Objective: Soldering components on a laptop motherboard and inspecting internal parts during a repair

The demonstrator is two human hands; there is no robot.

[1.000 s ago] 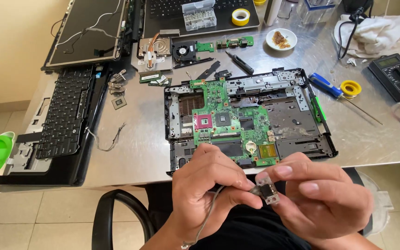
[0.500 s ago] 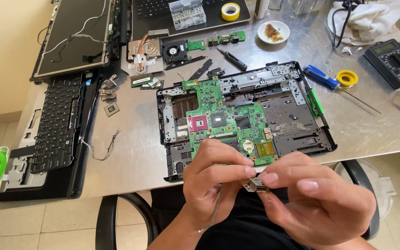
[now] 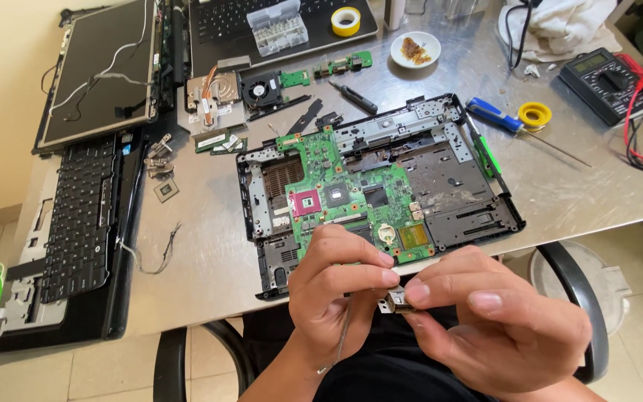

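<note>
Both hands are sitting lower and nearer than a moment ago. Left hand (image 3: 336, 279) and right hand (image 3: 496, 324) are pinching a small metal connector (image 3: 397, 301) together, below the stripped laptop base (image 3: 455, 186), whose green motherboard (image 3: 347, 190) is lying exposed; reassembly is remaining.

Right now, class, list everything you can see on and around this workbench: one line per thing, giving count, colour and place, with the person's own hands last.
laptop base: 1, black, table centre
motherboard: 1, green, in the base
keyboard: 1, black, left edge
screen panel: 1, dark, far left
heatsink and fan: 1, copper and black, behind the base
screw box: 1, clear, far centre
tape rolls: 2, yellow, far centre and right
screwdriver: 1, blue handle, right
multimeter: 1, dark, far right
dish: 1, white, far centre
small metal part: 1, silver, between both hands
left hand: pinching the part
right hand: pinching the part
</note>
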